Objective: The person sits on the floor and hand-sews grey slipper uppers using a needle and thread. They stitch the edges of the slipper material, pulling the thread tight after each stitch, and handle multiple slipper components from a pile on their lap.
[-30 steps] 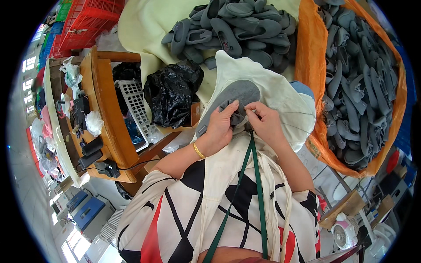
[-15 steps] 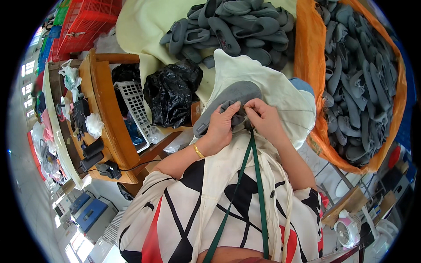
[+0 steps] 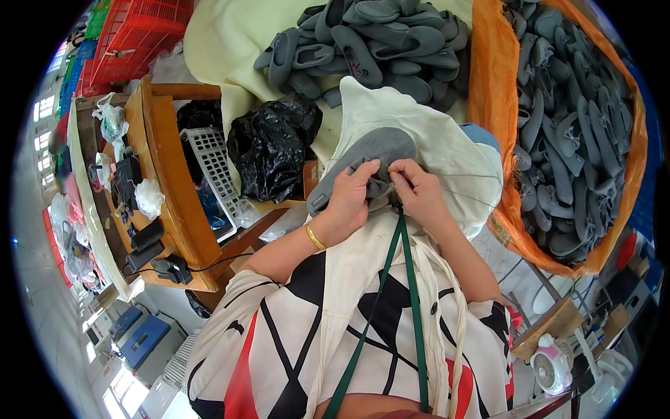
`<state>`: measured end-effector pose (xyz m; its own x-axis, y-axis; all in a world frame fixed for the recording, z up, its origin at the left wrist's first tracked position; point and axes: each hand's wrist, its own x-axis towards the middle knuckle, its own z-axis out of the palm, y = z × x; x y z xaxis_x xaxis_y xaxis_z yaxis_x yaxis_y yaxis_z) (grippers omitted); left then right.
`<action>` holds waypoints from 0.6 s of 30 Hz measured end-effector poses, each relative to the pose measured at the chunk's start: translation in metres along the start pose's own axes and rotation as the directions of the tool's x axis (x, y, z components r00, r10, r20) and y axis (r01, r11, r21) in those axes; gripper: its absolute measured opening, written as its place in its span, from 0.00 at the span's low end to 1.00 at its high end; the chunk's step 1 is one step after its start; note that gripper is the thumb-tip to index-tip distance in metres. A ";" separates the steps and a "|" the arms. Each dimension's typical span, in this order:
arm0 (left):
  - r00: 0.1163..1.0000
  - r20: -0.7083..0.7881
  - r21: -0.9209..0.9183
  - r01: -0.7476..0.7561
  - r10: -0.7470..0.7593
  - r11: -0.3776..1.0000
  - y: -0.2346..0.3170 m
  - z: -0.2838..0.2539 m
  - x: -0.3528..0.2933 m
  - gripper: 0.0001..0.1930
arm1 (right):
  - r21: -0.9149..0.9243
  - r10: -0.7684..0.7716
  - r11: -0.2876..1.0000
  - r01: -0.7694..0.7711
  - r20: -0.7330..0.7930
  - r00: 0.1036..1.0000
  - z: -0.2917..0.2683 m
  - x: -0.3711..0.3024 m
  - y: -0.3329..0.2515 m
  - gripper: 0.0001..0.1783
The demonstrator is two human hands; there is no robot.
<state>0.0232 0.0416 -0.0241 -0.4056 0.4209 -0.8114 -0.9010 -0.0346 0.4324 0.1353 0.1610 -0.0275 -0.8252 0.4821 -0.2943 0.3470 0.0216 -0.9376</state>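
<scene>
A grey fabric shoe (image 3: 380, 145) lies sole-up or on its side over the pale cloth (image 3: 426, 129) on my lap; which way it faces I cannot tell. My left hand (image 3: 349, 199) grips its near part, thumb pressed on a bunched grey bit like a bow. Close beside that thumb, my right hand (image 3: 417, 187) has thumb and forefinger pinched at the shoe's edge. What sits between those fingertips is too small to make out. A dark green strap (image 3: 401, 241) hangs down my front, its top end just below my right fingers.
A heap of grey shoes (image 3: 412, 42) lies ahead on pale yellow cloth. At the right stands an orange woven sack (image 3: 492, 70) full of grey shoes. To the left are a black plastic bag (image 3: 276, 146), a white plastic basket (image 3: 209, 171), a wooden table (image 3: 164, 174) and red crates (image 3: 136, 42).
Both hands stay at the same spot on the shoe. The fingers of my right hand have shifted very slightly; otherwise little differs.
</scene>
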 end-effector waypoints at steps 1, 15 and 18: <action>1.000 0.010 0.012 -0.001 0.001 1.000 0.000 0.001 -0.001 0.10 | -0.016 -0.012 1.000 0.012 -0.006 1.000 0.001 0.000 0.000 0.05; 0.991 0.114 0.116 -0.079 0.066 0.990 -0.014 -0.008 0.000 0.08 | -0.459 -0.215 0.870 0.181 -0.024 0.976 -0.010 0.028 -0.031 0.06; 0.989 0.136 0.120 -0.068 0.052 0.990 -0.015 -0.007 -0.001 0.07 | -0.496 -0.289 0.824 0.275 0.051 0.956 -0.006 0.032 -0.021 0.07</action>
<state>0.0362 0.0356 -0.0325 -0.4271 0.5377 -0.7269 -0.8461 0.0460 0.5311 0.1045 0.1813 -0.0162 -0.9118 0.4100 -0.0200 0.2798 0.5849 -0.7613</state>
